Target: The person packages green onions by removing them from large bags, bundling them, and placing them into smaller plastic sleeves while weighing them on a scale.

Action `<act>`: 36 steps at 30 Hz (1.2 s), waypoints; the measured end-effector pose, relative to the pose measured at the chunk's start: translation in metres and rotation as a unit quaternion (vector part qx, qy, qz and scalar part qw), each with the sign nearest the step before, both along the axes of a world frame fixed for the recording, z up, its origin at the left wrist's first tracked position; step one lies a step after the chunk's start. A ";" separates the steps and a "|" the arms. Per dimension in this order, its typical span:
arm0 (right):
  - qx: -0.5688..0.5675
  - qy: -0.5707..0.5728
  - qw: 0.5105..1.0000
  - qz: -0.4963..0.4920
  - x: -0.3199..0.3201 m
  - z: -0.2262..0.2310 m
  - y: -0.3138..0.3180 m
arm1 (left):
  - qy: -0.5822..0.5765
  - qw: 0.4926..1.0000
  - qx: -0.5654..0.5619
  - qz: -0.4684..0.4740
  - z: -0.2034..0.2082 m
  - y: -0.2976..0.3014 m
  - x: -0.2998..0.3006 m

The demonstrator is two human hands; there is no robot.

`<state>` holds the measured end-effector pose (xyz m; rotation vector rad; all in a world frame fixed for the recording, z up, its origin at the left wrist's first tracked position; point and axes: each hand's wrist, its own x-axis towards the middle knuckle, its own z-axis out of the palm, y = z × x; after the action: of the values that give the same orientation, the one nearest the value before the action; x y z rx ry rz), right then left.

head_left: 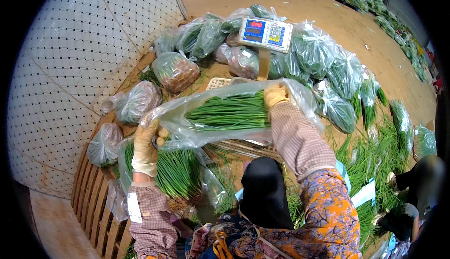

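My left grip clamps bag end; right grip clutches far side, chives inside, held over crate below scale; bagged greens piled behind.

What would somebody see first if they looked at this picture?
First, the clear plastic bag of long green chives in the middle, held up by the left hand and right hand, both in yellow gloves. Behind it stands a digital scale on a post, ringed by a heap of bagged greens. Loose chives lie at the right.
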<state>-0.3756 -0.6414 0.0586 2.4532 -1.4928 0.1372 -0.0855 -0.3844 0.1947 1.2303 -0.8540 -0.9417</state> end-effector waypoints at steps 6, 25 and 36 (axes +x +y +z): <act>0.040 -0.290 0.938 0.186 -0.041 0.105 0.120 | -0.064 0.996 0.039 0.043 -0.019 0.020 -0.007; 0.063 -0.623 0.777 -0.062 -0.113 0.033 0.129 | -0.088 0.989 0.117 -0.034 -0.016 0.016 -0.009; 0.350 -0.720 0.496 0.337 -0.012 0.176 0.110 | -0.010 0.957 0.010 -0.289 0.050 -0.089 -0.152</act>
<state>-0.3876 -0.5316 0.2344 3.4346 -0.4705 2.8207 -0.2378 -0.4732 0.2447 1.0195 -1.2573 -1.4056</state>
